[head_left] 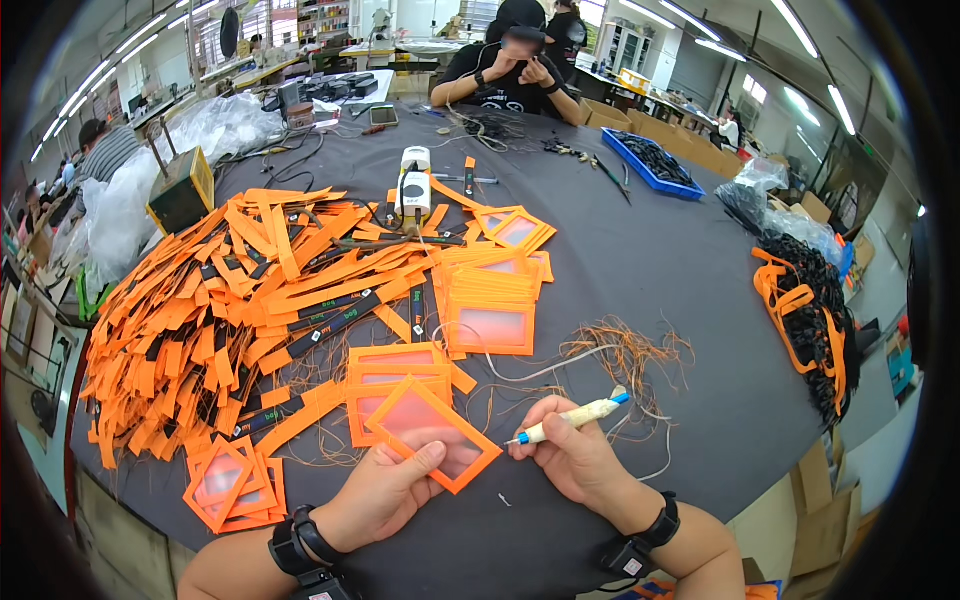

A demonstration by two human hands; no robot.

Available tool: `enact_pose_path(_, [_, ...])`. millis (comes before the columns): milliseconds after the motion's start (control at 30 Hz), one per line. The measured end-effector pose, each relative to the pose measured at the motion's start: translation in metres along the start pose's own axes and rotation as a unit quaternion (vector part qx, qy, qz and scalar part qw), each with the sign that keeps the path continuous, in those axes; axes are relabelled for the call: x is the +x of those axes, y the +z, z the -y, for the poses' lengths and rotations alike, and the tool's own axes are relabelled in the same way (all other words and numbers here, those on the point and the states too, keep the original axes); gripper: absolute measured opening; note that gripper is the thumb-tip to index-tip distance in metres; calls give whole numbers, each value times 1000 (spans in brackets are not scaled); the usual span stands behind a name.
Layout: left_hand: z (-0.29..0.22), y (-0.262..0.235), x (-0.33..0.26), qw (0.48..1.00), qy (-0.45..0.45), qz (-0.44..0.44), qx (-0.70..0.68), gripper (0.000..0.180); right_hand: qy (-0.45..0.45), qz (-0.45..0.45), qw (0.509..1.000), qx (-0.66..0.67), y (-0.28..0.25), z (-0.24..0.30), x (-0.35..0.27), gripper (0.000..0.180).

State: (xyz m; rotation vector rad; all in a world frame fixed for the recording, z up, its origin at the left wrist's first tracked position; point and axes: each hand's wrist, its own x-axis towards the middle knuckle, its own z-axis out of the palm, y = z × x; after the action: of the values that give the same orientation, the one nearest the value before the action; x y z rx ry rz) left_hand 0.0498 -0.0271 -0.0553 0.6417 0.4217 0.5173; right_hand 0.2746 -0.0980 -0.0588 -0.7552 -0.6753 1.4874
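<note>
My left hand (385,490) grips the lower edge of an orange-bordered rectangular pocket (425,415) with a clear window, thumb on top. In my right hand (575,460) is a white-and-blue pen-shaped tool (585,415) with a thin metal tip. Its tip points left, close to the pocket's right corner; whether they touch I cannot tell. A pale cord (655,470) runs near the tool's back end. Just beyond my left hand lies a stack of similar pockets (400,355), and another stack (490,330) sits farther back. More pockets (220,480) lie at the near left.
A large heap of orange and black straps (230,290) covers the table's left. Loose orange threads (635,350) lie beyond my right hand. Farther back are a white power adapter (415,190) and a blue tray (655,165) of black pieces. Across the table sits another person (510,70).
</note>
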Motion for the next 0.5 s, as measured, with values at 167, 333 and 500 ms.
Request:
enact_pose_path(167, [-1, 1, -1, 1000, 3, 4, 4, 28, 2, -1, 1000, 2, 1, 0, 0, 19])
enact_pose_path(333, [1, 0, -2, 1000, 6, -1, -5, 28, 2, -2, 1000, 3, 2, 0, 1, 19])
enact_pose_path(500, [1, -1, 2, 1000, 0, 12, -3, 28, 1, -20, 1000, 0, 0, 1, 0, 22])
